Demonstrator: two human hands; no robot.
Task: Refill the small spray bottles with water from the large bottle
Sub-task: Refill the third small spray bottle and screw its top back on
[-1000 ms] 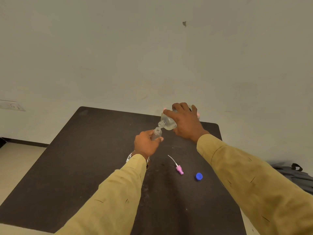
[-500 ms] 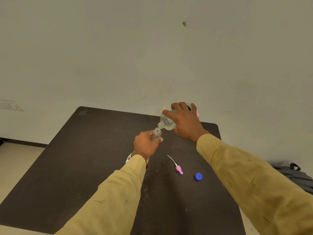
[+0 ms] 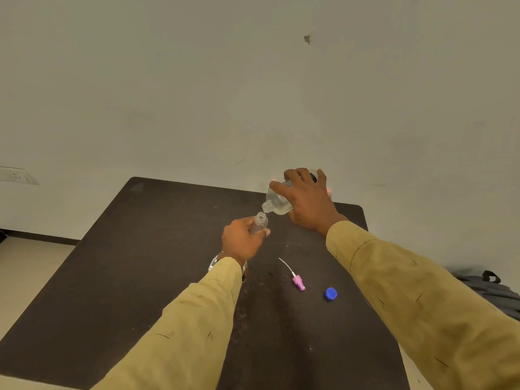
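Two grips busy, pour step: our right grip (image 3: 306, 205) wraps lg bottle (image 3: 277, 202), mouth tilted just above small spray bottle (image 3: 260, 224) held in left grip (image 3: 242, 242) over tabletop (image 3: 140, 263); next we need steady tilt, no overflow.

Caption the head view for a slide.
Right hand tilts the large bottle over the small bottle held by the left hand above a table.

Looked like a plain indoor room, not placeable as home or office. Held a dark table (image 3: 140, 263) against a pale wall (image 3: 253, 94), a socket (image 3: 15, 175) left of the table, a grey backpack (image 3: 489, 288) right of it.
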